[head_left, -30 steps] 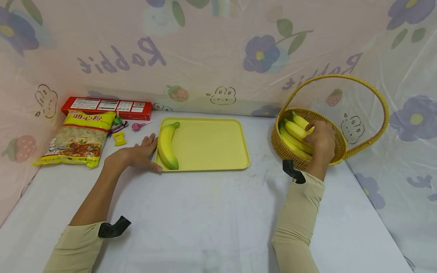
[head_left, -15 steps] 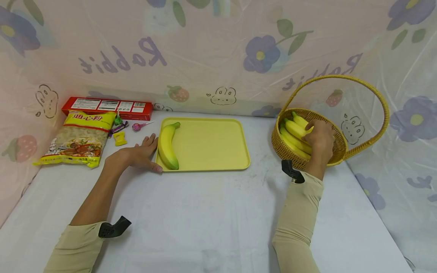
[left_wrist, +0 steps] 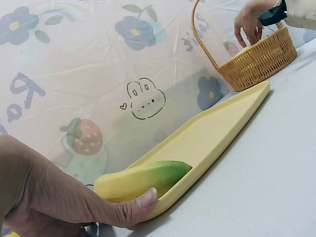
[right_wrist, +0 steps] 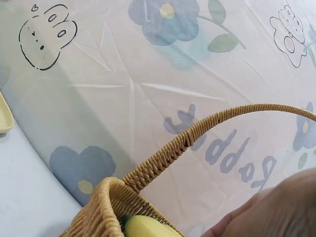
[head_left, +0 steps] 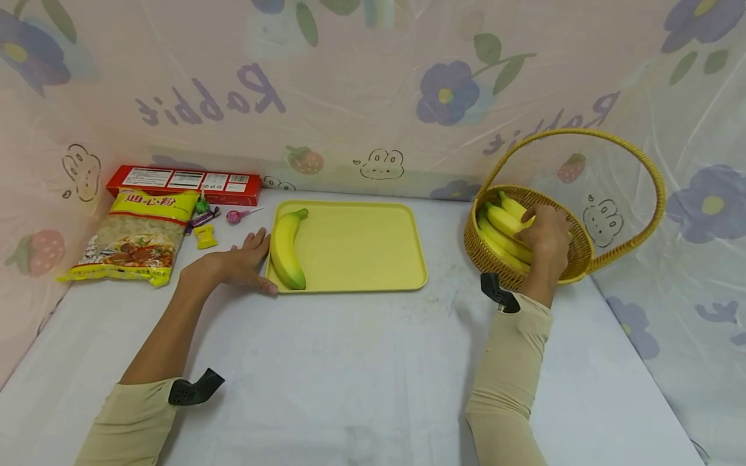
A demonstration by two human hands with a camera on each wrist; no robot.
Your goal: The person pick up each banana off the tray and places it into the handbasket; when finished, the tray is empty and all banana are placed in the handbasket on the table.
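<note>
My left hand (head_left: 241, 262) rests at the left edge of the yellow tray (head_left: 361, 246), fingers spread, thumb along its near corner. One banana (head_left: 285, 252) lies along the tray's left side, its green tip towards me. In the left wrist view the thumb (left_wrist: 147, 198) sits right beside that banana's tip. My right hand (head_left: 548, 236) reaches down into the wicker basket (head_left: 495, 268), its fingers curled at a banana (head_left: 506, 223) there. Several bananas lie in the basket. From the right wrist, the basket's rim, one banana (right_wrist: 148, 227) and part of the hand show; the fingertips are hidden.
Left of the tray lie a yellow bag of pasta (head_left: 136, 236), a red box (head_left: 186, 184), a lollipop (head_left: 234, 217) and a yellow wrapped candy (head_left: 204, 237). The basket's tall handle (head_left: 647, 162) arches up on the right. A printed curtain (head_left: 326, 97) stands behind the white table (head_left: 350, 362).
The right hand has shifted very slightly within the basket. The left hand, the tray and the banana on it stay as they were.
</note>
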